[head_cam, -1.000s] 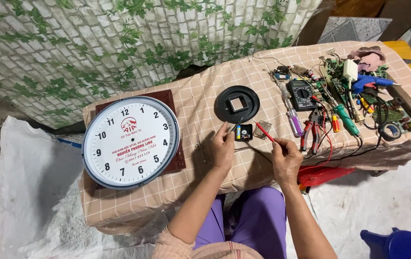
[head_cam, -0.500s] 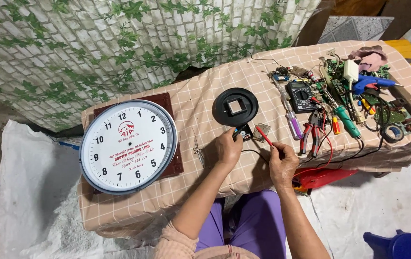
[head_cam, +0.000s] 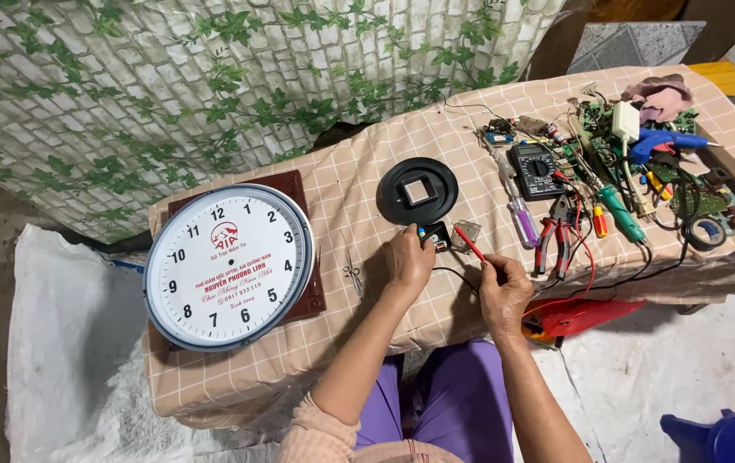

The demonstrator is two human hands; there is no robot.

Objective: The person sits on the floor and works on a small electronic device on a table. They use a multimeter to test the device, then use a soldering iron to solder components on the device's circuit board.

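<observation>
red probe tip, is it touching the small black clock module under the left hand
Cannot tell. In the head view the red probe in the right hand points at the black module beside the left hand, but the tip is too small to judge.

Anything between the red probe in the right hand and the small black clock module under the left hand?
Nothing visible. The red probe in the right hand points at the small black module, with bare checked cloth between. The left hand holds the module's near-left side, off the probe's line.

one head-worn view looks steeply down, fairly near, over the cloth-covered table [head_cam: 359,184].
</observation>
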